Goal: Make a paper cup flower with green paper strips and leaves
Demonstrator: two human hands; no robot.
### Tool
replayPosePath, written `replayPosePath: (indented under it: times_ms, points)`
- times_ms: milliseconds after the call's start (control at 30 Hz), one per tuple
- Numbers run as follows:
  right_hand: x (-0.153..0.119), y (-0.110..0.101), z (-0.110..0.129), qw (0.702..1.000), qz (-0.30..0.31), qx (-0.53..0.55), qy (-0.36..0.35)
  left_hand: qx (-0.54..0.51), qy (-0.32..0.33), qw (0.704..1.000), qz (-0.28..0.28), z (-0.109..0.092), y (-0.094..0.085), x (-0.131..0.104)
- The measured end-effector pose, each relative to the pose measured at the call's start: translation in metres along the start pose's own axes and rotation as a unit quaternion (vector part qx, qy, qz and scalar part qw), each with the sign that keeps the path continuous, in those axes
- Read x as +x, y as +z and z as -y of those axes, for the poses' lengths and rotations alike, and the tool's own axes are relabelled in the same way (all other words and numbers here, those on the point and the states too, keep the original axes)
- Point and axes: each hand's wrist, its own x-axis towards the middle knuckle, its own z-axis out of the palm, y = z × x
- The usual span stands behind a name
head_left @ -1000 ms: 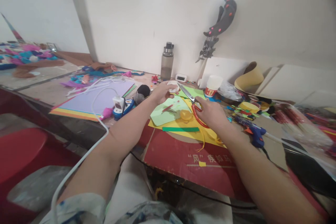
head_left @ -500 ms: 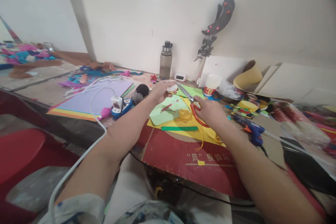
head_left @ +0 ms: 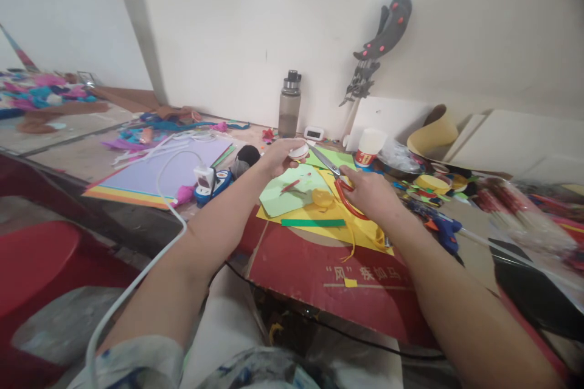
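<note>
the left hand (head_left: 278, 160) pinches a round white piece (head_left: 298, 151), and the right hand (head_left: 370, 189) grips red-handled scissors (head_left: 336, 173) whose long axis slants away and leftward from that grip, ending just beside the piece

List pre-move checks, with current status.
1. Scissors in right hand: ok, held by the red handles.
2. Round white piece in left hand: ok.
3. Scissor tips clear of that piece: cannot tell, too close to judge contact.
4. Green strip lying flat over the yellow sheet: ok.
5. Glue gun cold: cannot tell.
6. Bottle upright: ok.
</note>
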Motion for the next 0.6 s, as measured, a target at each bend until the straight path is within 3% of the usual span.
replayPosePath:
  times_ms: [433, 600]
  points:
    - [0.003, 0.011, -0.009, 0.992, -0.059, 0.106, 0.02, -0.085, -0.031, 0.995, 0.04, -0.008, -0.007, -0.003]
    - [0.006, 0.013, -0.01, 0.97, -0.05, 0.235, 0.04, -0.059, 0.04, 0.996, 0.058, -0.008, -0.008, -0.006]
